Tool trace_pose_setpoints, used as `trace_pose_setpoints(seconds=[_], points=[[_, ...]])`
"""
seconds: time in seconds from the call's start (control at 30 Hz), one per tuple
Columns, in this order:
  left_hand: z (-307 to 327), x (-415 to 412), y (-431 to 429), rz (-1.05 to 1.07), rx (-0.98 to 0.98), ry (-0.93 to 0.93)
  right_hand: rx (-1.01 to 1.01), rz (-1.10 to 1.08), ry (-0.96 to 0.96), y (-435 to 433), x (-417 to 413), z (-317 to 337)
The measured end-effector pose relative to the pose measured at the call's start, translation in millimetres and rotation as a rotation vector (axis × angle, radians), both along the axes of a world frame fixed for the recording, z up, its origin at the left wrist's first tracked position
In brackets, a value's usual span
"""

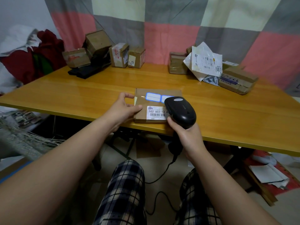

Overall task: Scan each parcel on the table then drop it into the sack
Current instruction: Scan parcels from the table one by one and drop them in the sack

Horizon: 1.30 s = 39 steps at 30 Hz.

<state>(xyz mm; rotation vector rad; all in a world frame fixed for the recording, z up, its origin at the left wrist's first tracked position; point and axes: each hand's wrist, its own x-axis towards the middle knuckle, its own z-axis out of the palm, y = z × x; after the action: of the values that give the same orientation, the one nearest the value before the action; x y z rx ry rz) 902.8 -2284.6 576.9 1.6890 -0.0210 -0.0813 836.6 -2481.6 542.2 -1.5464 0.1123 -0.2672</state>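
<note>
**Parcel held at the worktop edge beneath a handheld scanner**

A flat cardboard parcel (pixel 143 115) is seen lying on the orange wooden worktop (pixel 73 95), at its near edge and roughly in the middle of the view. Its left edge is gripped by the left hand (pixel 124 108): the thumb is laid on the top face and the fingers are curled at the far left corner. A black barcode scanner (pixel 181 111) is held by the right hand (pixel 188 137), whose fingers are wrapped firmly round the handle just in front of the worktop edge. The scanner head is poised over the parcel's right side and hides part of it; whether the two touch cannot be told.

A white address label (pixel 156 112), printed "502 602-12" above a barcode, is stuck on the parcel's near half. Two blue-bordered stickers (pixel 153 96) are placed side by side on its far half. A black cable (pixel 162 174) is trailed from the scanner handle down between two knees in checked trousers (pixel 126 184).

More parcels are ranged along the back of the worktop. At the back left, several cardboard boxes (pixel 97 43) are stacked on and beside a black bundle (pixel 90 69). At the back right, a white poly mailer (pixel 204 60) marked "0663" is leaned against further brown boxes (pixel 237 78). A checked curtain (pixel 170 34) in pink, grey and cream is hung behind. At the left, below the worktop, a pale woven sack (pixel 19 142) with frayed threads is partly visible.
</note>
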Motion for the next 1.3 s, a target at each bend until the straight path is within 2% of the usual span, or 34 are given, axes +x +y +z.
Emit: trace_pose_setpoints(seconds=[0.1,0.17,0.37,0.67,0.93,1.13,1.3], points=[[-0.8,1.7,7.0,0.028,0.132,-0.143,-0.106,-0.053,-0.086,1.3,-3.1,0.9],[-0.8,1.7,12.4,0.066,0.217,-0.236,-0.184,-0.088,-0.078,1.4,-6.0,1.5],[-4.2,10.3,24.5,0.078,0.264,-0.266,-0.328,-0.060,-0.014,10.3,-21.1,-9.3],[-3.5,16.7,25.1,0.070,0.244,-0.233,-0.356,-0.040,0.040,15.9,-29.4,-16.9],[-3.1,14.0,24.2,0.082,0.204,-0.252,-0.357,0.004,0.009,17.8,-32.3,-11.6],[-10.3,-26.2,44.1,0.203,0.039,-0.376,-0.285,0.130,-0.053,40.4,-29.8,-0.8],[-29.5,-89.7,102.6,0.463,-0.040,-0.439,-0.273,0.363,-0.106,99.2,-22.2,3.9]])
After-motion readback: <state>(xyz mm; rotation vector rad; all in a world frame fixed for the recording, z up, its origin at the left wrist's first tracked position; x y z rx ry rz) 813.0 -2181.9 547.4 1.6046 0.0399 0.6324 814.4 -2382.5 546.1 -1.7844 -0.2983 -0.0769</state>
